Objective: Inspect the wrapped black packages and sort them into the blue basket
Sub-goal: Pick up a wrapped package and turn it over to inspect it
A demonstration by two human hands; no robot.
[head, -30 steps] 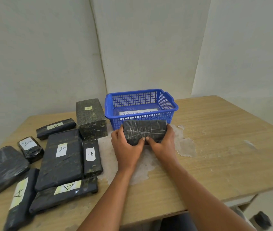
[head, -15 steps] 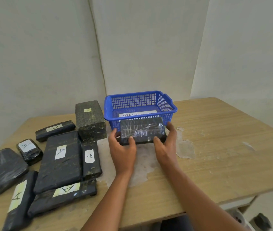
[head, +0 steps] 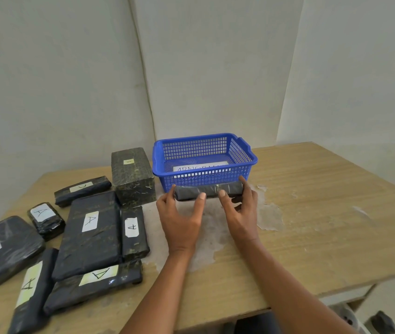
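Note:
I hold a small wrapped black package edge-on just above the table, close in front of the blue basket. My left hand grips its left end, thumb on the near edge. My right hand grips its right end the same way. The blue basket holds a white paper label on its floor and no packages that I can see. Several black packages marked "A" lie at the left, among them a large flat one and a tall block.
The wooden table has a pale, peeled patch beneath and right of my hands. Its front edge runs low in the frame, with dark objects on the floor at the lower right. Walls stand close behind the basket.
The package has been turned from showing its broad face to lying edge-on, and raised slightly toward the basket's front wall. My fingers have shifted along its edges.

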